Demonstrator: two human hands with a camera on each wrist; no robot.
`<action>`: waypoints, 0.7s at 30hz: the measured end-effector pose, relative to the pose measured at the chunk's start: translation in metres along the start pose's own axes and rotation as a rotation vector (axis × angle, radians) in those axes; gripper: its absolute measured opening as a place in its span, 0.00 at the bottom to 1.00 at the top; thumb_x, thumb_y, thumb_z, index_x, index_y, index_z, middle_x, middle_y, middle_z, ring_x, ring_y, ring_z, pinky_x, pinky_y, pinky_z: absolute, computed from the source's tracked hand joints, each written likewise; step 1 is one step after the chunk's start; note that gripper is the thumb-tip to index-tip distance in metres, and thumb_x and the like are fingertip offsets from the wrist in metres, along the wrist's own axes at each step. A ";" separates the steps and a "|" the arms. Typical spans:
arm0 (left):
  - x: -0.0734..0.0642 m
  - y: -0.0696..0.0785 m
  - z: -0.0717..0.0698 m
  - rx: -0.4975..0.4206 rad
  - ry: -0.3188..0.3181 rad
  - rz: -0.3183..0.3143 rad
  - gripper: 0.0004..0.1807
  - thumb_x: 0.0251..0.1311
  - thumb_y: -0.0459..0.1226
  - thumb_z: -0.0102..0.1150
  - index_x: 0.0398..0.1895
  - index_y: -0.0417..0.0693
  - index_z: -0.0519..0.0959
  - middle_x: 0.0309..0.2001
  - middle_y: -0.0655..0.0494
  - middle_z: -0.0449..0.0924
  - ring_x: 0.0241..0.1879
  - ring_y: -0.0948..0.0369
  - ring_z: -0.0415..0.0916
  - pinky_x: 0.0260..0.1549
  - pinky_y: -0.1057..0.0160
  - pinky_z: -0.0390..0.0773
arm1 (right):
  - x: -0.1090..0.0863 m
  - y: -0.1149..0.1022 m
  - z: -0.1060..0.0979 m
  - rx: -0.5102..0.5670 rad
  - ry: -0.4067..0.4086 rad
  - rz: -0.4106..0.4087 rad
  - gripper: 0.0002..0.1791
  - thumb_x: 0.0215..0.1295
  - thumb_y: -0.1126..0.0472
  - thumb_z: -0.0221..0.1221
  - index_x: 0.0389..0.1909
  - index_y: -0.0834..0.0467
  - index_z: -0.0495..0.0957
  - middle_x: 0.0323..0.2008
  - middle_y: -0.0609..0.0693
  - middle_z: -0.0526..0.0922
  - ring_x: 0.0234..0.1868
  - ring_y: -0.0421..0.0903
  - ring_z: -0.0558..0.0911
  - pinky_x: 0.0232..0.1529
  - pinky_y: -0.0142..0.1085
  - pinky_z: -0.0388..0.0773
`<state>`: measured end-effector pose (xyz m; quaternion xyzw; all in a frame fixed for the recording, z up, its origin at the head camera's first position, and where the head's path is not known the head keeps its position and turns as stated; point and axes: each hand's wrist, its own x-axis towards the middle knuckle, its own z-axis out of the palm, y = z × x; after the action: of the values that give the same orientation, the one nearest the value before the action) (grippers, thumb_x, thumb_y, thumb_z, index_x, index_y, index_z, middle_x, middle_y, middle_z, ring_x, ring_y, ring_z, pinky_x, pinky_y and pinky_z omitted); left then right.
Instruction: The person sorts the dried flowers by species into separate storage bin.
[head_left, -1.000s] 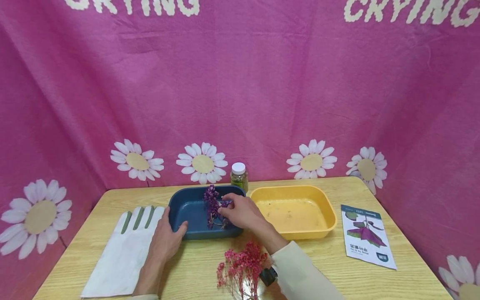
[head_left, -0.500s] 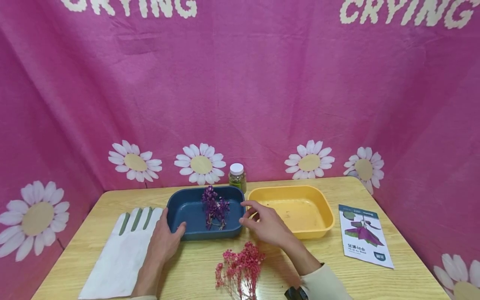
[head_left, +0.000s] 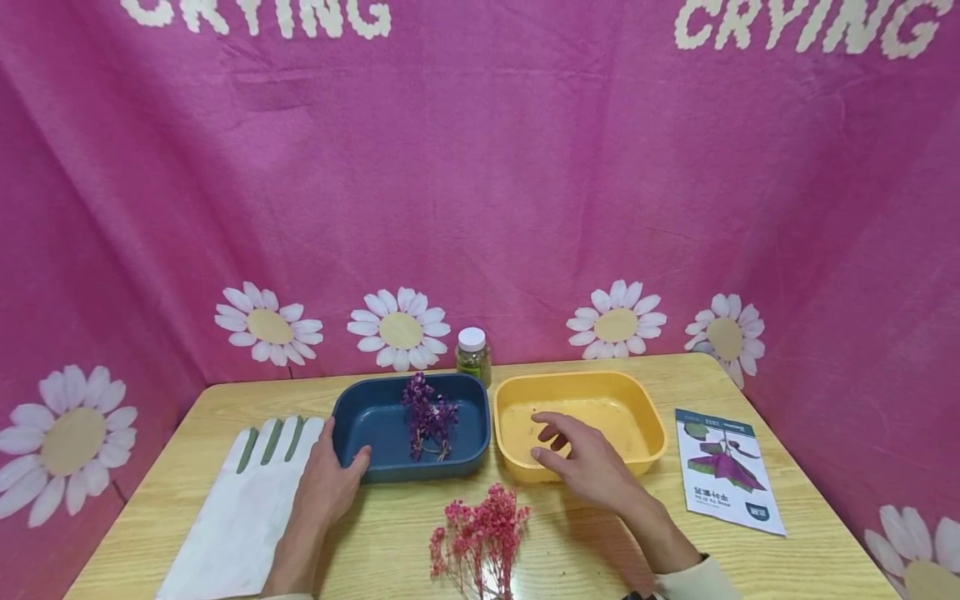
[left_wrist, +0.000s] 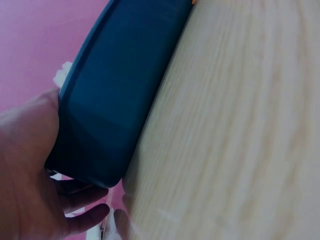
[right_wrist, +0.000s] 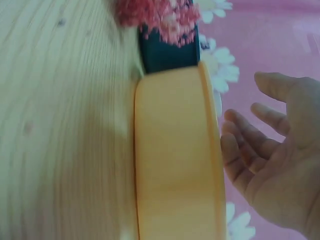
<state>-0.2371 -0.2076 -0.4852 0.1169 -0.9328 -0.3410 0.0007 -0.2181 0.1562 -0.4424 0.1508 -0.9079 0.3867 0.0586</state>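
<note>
Purple dried flowers [head_left: 429,421] lie inside the blue plastic tray [head_left: 375,473], toward its right half. My left hand [head_left: 330,479] grips the tray's front left corner, the thumb over the rim and the fingers around the outer end; in the left wrist view this same hand [left_wrist: 30,165] wraps the tray's end. Over the front part of the yellow tray [head_left: 656,400] hovers my right hand [head_left: 585,458], its fingers loosely bent and holding nothing. The right wrist view shows that hand [right_wrist: 285,155] beside the yellow tray's rim. Pink dried flowers [head_left: 483,533] lie at the table's front.
A white glove with green finger strips [head_left: 243,508] lies left of the blue tray. Behind the trays stands a white-capped jar [head_left: 473,358]. A seed packet with a leaf picture [head_left: 727,471] lies on the right. A pink cloth [head_left: 480,192] hangs behind and beside the table.
The right hand has let go of the purple flowers in the blue tray and moved right, over the yellow tray. The left hand stays at the blue tray's corner.
</note>
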 end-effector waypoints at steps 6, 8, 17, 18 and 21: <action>0.000 0.001 0.000 0.001 -0.007 -0.008 0.49 0.64 0.55 0.50 0.77 0.43 0.38 0.74 0.32 0.47 0.72 0.37 0.50 0.68 0.36 0.54 | -0.009 0.024 -0.018 -0.044 0.099 -0.018 0.23 0.61 0.55 0.65 0.57 0.51 0.76 0.41 0.49 0.84 0.43 0.45 0.80 0.37 0.34 0.78; 0.000 0.001 0.001 -0.001 -0.005 -0.008 0.49 0.64 0.54 0.50 0.77 0.42 0.38 0.74 0.32 0.47 0.72 0.36 0.49 0.68 0.36 0.54 | -0.012 0.033 -0.024 -0.056 0.115 -0.013 0.23 0.61 0.55 0.65 0.57 0.52 0.76 0.41 0.49 0.84 0.43 0.46 0.79 0.37 0.34 0.77; 0.001 0.001 0.002 -0.004 -0.005 -0.001 0.49 0.64 0.54 0.50 0.77 0.42 0.38 0.74 0.32 0.47 0.72 0.36 0.50 0.68 0.36 0.54 | -0.027 0.066 -0.046 -0.125 0.215 0.060 0.23 0.59 0.57 0.66 0.56 0.54 0.77 0.39 0.48 0.84 0.41 0.47 0.79 0.37 0.32 0.77; 0.001 0.002 0.002 -0.002 -0.006 -0.004 0.49 0.64 0.54 0.50 0.77 0.42 0.38 0.74 0.32 0.47 0.72 0.36 0.50 0.68 0.36 0.54 | -0.028 0.068 -0.047 -0.132 0.229 0.054 0.23 0.59 0.58 0.67 0.56 0.54 0.77 0.38 0.48 0.84 0.41 0.46 0.79 0.37 0.32 0.77; 0.000 0.002 0.001 0.000 -0.008 -0.013 0.49 0.64 0.54 0.50 0.77 0.42 0.38 0.74 0.32 0.47 0.72 0.36 0.49 0.68 0.37 0.54 | -0.030 0.074 -0.051 -0.160 0.270 0.034 0.22 0.58 0.59 0.67 0.54 0.55 0.78 0.37 0.48 0.83 0.39 0.45 0.79 0.36 0.31 0.77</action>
<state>-0.2377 -0.2052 -0.4850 0.1215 -0.9321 -0.3412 -0.0052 -0.2140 0.2479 -0.4642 0.0768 -0.9221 0.3310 0.1854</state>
